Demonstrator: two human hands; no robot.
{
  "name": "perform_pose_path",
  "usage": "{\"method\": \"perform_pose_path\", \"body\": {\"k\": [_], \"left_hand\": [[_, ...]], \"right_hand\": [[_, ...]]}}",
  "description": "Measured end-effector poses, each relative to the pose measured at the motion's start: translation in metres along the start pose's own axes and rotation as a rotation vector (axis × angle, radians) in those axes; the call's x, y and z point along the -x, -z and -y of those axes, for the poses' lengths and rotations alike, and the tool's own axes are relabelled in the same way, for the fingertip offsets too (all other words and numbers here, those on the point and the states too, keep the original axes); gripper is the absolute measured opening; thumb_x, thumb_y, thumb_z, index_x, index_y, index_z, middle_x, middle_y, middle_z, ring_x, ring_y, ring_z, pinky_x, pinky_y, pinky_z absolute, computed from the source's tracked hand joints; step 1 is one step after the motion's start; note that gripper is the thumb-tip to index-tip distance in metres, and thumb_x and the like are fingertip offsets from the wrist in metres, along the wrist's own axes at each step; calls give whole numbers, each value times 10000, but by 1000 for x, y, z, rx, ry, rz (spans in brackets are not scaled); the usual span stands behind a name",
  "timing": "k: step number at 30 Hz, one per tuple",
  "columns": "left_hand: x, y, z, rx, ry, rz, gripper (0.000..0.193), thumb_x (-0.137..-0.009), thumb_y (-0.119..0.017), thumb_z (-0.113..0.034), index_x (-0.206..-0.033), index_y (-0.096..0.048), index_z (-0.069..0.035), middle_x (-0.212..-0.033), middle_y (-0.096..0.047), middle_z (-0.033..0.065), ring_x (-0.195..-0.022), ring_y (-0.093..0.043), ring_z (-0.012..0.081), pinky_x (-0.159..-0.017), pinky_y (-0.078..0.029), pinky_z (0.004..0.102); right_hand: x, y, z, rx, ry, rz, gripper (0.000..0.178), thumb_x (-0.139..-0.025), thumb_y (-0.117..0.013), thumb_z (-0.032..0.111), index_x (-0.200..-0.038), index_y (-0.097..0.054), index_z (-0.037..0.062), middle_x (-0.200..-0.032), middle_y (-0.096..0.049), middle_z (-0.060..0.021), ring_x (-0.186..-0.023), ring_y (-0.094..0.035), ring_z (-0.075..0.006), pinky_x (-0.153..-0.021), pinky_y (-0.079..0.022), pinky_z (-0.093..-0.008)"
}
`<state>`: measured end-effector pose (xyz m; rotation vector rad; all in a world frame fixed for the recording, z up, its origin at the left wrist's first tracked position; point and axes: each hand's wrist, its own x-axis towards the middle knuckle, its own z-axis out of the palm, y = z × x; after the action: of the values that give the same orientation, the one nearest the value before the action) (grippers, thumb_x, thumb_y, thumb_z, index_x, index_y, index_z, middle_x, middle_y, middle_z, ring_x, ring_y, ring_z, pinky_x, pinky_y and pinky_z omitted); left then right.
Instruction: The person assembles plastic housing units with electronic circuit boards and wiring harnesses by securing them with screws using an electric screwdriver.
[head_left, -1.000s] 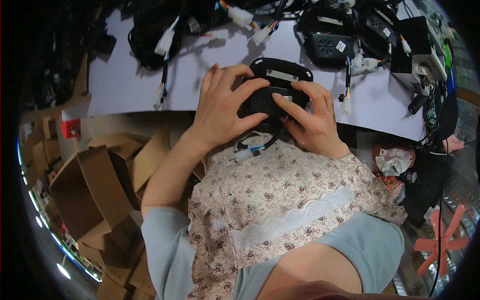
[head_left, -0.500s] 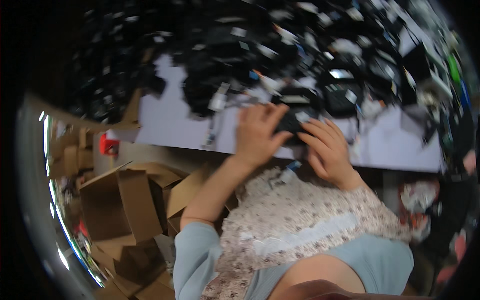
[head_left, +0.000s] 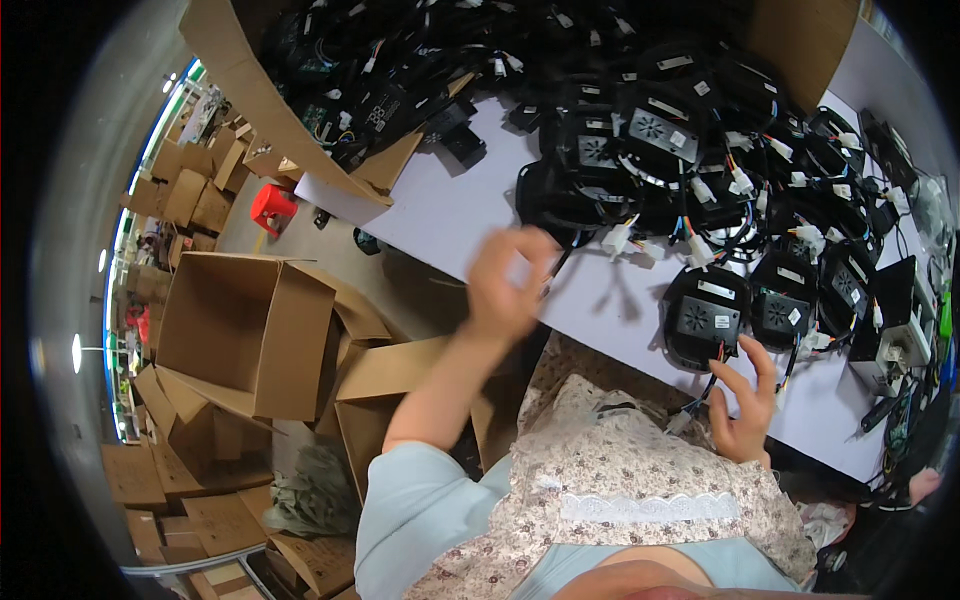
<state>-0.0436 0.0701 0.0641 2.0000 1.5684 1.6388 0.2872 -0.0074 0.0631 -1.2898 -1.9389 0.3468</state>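
A black rounded plastic unit (head_left: 704,318) with a slotted vent pattern and white labels lies near the table's front edge. Its wires run down over the edge to a connector (head_left: 682,420) above my apron. Beside these wires is my right hand (head_left: 745,400), fingers apart; whether a fingertip touches them is unclear. My left hand (head_left: 508,285) is lifted over the front edge further left, bent and smeared by motion. A dark cable shows by its fingertips, but I cannot make out whether they hold it. Two similar units (head_left: 782,305) (head_left: 846,283) lie right of the first.
Many black units with white plugs (head_left: 618,238) are heaped across the white table (head_left: 420,215). A large carton (head_left: 290,120) full of black parts stands at the far left. Open cardboard boxes (head_left: 225,330) and a red stool (head_left: 272,208) are on the floor to the left.
My hands were close together over a black unit; now they are apart, the left raised and the right beside the unit's wires. The view has turned, showing more of the table's right side.
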Motion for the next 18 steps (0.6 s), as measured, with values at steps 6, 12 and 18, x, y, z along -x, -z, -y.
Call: {"method": "perform_pose_path", "body": {"k": [6,12,18], "left_hand": [[-62,41,141,-778,-34,60,317,-883,-746,-213,-1154,-648,-83,-1127,-598,129,-1003,-611,315,-952,-466,457],[-76,30,210,-641,69,137,220,-877,-744,-153,-1053,-646,-64,-1118,-590,131,-1009,-624,328,-888,-504,447],[-66,17,165,-148,-6,-125,169,-859,-761,-88,-931,-635,-2,-1011,-615,125,-917,-644,288,-799,-516,391]], "right_hand": [[-77,51,53,-225,330,154,242,-798,-662,-43,-1022,-733,19,-1088,-688,-173,-980,-660,-322,-858,-520,-395],[-204,29,112,-257,444,413,200,-901,-648,105,-1049,-726,-4,-1001,-718,-136,-854,-688,-224,-793,-553,-352],[-298,-68,100,-16,398,820,277,-978,-626,232,-1065,-713,-16,-998,-713,-112,-879,-679,-199,-784,-547,-329]]}}
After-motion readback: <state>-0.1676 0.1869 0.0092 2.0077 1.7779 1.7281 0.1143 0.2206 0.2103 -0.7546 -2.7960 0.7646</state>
